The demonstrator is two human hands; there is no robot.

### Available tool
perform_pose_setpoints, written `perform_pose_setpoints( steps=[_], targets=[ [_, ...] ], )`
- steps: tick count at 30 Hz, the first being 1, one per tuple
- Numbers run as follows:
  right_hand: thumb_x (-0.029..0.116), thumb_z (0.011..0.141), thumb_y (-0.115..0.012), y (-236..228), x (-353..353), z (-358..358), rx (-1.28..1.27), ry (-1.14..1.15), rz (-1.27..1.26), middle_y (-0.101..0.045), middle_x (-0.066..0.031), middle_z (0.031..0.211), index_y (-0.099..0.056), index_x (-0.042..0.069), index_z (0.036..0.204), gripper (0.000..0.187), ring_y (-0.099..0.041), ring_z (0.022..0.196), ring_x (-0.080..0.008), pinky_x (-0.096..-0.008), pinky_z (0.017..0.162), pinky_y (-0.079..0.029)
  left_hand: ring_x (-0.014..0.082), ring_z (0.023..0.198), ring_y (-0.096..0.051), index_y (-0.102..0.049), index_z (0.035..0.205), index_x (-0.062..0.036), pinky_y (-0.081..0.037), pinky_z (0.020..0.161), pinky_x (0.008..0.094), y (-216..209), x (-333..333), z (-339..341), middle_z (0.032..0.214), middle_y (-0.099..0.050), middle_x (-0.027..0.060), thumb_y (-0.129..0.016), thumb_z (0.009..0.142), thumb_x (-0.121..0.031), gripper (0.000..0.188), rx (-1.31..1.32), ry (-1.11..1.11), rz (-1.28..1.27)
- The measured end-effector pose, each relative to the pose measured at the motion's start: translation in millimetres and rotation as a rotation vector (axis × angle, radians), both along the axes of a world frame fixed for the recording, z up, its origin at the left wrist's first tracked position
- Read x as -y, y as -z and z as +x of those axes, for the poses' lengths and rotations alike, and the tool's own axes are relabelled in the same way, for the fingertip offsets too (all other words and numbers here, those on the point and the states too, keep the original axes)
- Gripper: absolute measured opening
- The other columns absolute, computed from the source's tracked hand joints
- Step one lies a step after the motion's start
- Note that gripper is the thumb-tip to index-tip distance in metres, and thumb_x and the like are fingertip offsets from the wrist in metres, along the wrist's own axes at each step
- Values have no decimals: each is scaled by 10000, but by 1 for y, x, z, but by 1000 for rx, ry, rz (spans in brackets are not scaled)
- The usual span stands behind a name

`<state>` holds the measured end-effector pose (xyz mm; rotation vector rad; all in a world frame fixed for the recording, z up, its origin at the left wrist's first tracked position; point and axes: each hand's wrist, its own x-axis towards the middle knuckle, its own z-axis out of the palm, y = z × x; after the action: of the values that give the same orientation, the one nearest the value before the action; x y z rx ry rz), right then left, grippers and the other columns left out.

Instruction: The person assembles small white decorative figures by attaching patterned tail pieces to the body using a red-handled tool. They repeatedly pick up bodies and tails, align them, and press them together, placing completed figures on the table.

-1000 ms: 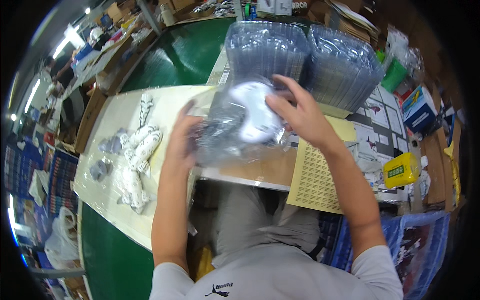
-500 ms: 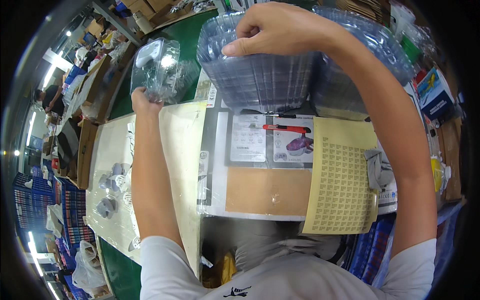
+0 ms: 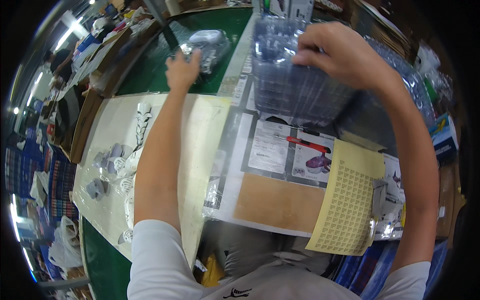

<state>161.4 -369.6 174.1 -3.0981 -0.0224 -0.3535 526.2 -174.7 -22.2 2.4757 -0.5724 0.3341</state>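
Note:
My left hand [image 3: 182, 72] is open with its fingers spread, at the near side of a clear plastic package [image 3: 216, 59]. A white rounded piece [image 3: 206, 36] shows in that package, which lies on the green surface [image 3: 150, 70]. At the upper edge of a tall stack of nested clear plastic trays [image 3: 295, 90], my right hand [image 3: 340, 52] is closed, thumb and curled fingers pinching a tray; motion blurs the contact. A second stack of clear trays [image 3: 407, 75] stands to its right, partly behind my right forearm.
White and grey plastic parts [image 3: 95, 188] lie on the cream board [image 3: 192, 130] at left. Before the stacks are a red cutter [image 3: 308, 144], a dark pen [image 3: 305, 131], a brown card [image 3: 277, 202] and a yellow label sheet [image 3: 345, 195]. A metal post [image 3: 159, 17] rises far left.
My left hand has let go of the clear package and spread its fingers; the package rests on the green surface. My right hand stays at the tray stack. The whole view has shifted.

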Motion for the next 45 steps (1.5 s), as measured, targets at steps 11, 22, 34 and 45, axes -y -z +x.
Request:
perform_pose_setpoints(
  steps=[11,22,34,45],
  targets=[
    [166,1027,-665,45,-9,-23,648,-9,-203,-725,-127,950,-713,66,1118,143,-728,847,-333,-410,723,-573,392,1354,-613,-642,1450,-66,-481,1131,453,-79,-136,-29,1433,-655,240,-739,921,-576,741,41,214,170],
    [290,1077,-659,53,-52,-62,323,80,1013,-614,59,854,-744,85,1219,263,-503,654,-16,-187,539,-392,169,900,-686,-767,1159,-15,-565,797,348,-139,-402,-147,929,-741,85,-714,942,-554,583,-491,-7,336],
    [243,1028,-643,97,-149,69,-30,-318,824,-744,-112,874,-729,-36,1163,322,-688,772,-152,-312,686,-542,264,1061,-703,-447,1558,-20,-615,685,361,-70,-417,-245,1333,-649,204,-882,809,-460,971,-989,96,85],
    [358,947,-722,171,-272,315,-301,72,849,-744,-195,1210,-585,53,1475,626,-747,989,-347,-434,797,-617,285,1044,-723,-438,1497,88,-612,887,421,-35,-477,-403,1191,-693,181,-812,903,-414,863,-719,-130,-1190]
  ],
)
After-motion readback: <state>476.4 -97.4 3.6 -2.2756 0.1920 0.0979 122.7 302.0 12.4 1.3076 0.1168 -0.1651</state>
